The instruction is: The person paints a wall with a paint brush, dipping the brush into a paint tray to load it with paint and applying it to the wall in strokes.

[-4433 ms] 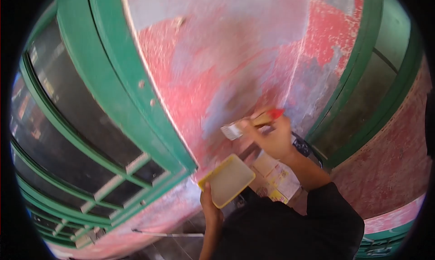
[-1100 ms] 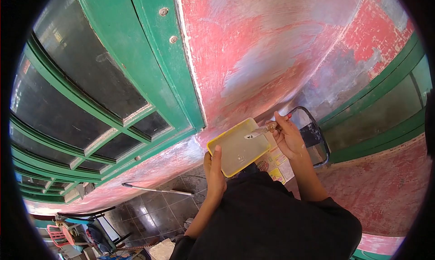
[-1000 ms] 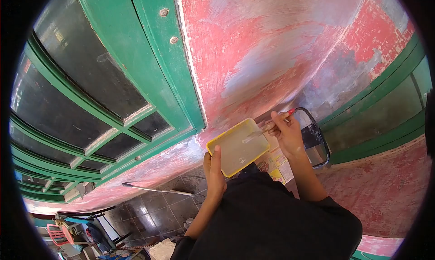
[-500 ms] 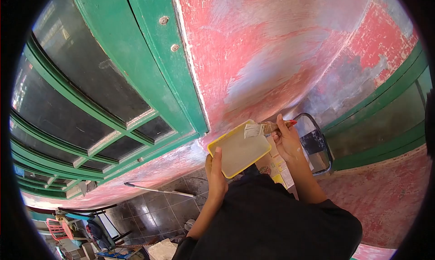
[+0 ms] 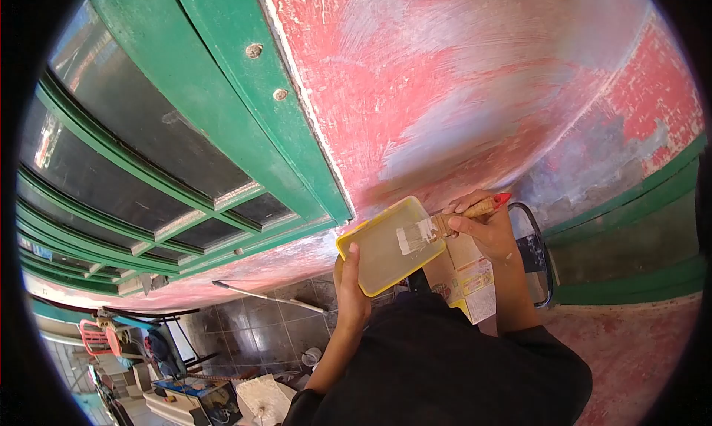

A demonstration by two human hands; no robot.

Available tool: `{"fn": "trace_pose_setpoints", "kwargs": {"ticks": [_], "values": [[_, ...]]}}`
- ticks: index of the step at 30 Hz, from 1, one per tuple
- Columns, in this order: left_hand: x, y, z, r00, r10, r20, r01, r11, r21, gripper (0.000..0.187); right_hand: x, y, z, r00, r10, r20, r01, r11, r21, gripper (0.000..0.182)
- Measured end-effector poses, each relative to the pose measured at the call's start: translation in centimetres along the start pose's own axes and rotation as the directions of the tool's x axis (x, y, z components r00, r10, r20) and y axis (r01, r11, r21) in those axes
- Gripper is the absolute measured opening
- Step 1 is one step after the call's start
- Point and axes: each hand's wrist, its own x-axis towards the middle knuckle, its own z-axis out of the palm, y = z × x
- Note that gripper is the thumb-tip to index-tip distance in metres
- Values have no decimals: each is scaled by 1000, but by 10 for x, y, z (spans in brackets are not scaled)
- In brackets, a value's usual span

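Observation:
My left hand (image 5: 351, 283) grips the near left edge of a shallow yellow-rimmed plastic tub (image 5: 371, 257), thumb over the rim. Pale liquid, like thin paint, covers the inside. My right hand (image 5: 480, 222) is closed around the wooden handle of a paintbrush (image 5: 445, 225) with a red tip. The brush's white-coated bristles lie over the tub's right part, overlapping the liquid in this view. In front of me rises a pink wall (image 5: 437, 77) with broad whitish-grey brushed patches.
Green-framed window panes (image 5: 156, 122) fill the left. A black-framed chair (image 5: 538, 255) and a printed carton (image 5: 463, 274) stand below my right arm. On the tiled floor (image 5: 245, 329) lies a long pole (image 5: 267, 296); household clutter sits at lower left.
The brush has moved left and down, farther over the tub, and my right hand has turned so its back shows more. My left hand still holds the tub.

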Motion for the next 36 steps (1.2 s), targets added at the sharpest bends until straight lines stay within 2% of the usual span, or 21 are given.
{"fn": "trace_pose_setpoints", "kwargs": {"ticks": [6,12,14,15,17,18,20,24,26,27,29,30,32,33,35,36], "values": [[4,-9,-7,999,11,-38,-12,999,-41,55,7,16,-6,999,11,45,-13,998,53,23],[5,3,-17,1000,5,21,-4,999,-37,54,0,13,6,993,-58,107,60,998,-12,27],[4,8,-23,999,-8,32,9,999,-31,54,0,14,10,970,-198,138,197,980,21,21],[5,10,-25,999,-15,33,15,1000,-20,54,0,12,12,969,-203,139,203,979,11,21],[8,9,-32,999,-19,34,20,999,-34,54,-6,9,15,986,-117,115,131,985,-117,18],[9,9,-35,999,-23,32,24,999,-40,54,-10,10,18,988,-115,107,127,985,-120,18],[8,13,-38,999,-34,42,35,999,-38,53,-12,10,22,996,-68,52,79,967,-241,15],[8,19,-43,996,-60,60,62,997,-36,51,-17,12,31,993,-108,44,115,964,-239,15],[7,19,-43,995,-62,74,66,997,-43,51,-16,22,37,984,-105,-140,94,992,-85,18],[7,19,-42,995,-61,76,65,997,-52,51,-17,25,37,983,-113,-146,101,991,-88,18],[6,18,-43,994,-66,82,70,996,-52,50,-20,30,39,977,-61,-203,86,989,119,14],[5,17,-43,994,-71,78,75,996,-52,50,-21,30,43,976,-67,-208,93,989,117,14],[3,16,-44,993,-68,92,73,996,-49,50,-24,31,50,967,32,-254,40,961,272,8],[3,16,-45,993,-65,98,70,996,-48,49,-26,34,48,965,23,-260,49,961,271,8],[4,12,-50,990,-77,114,81,996,-33,49,-29,46,40,958,141,-251,-33,919,392,14],[4,11,-53,989,-88,120,91,996,-21,48,-29,50,39,958,131,-256,-21,921,390,14]]}}
